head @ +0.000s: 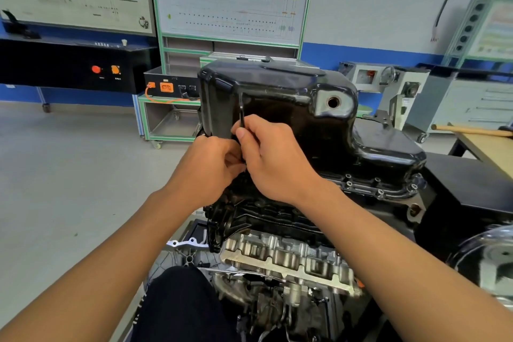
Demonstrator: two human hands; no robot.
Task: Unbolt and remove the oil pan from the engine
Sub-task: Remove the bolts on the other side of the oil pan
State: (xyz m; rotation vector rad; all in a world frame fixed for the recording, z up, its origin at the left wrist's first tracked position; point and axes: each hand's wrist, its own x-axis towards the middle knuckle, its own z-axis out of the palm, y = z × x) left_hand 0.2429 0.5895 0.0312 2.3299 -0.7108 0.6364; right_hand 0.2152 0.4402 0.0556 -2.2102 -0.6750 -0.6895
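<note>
Right-hand fingers are curled narrow round a slim black tool. Its shaft stands upright against the oil pan's near-left wall. Left-hand fingers are bunched tight at the tool's lower end. The right hand hides whether they pinch the tool or a bolt. The left hand sits just left of it, and both are at the pan's near-left corner.

The oil pan is seated on top of the upturned engine, flange down.

Risks, as I judge them:
- The tool tip is out of sight. A shallow seat could cam out and round the bolt head.
- A slip would drive the knuckles into the pan wall or the flange edge.
- A loosened bolt could drop from the fingers into the engine cavities below the pan.
- Prying before every bolt is out could bend the flange.

Count:
- hands: two
- tool: one
- pan: one
- drain hole, open, on the pan's upper right: one
- flange bolts along the pan's right end: about five, but blur makes this unsure
</note>
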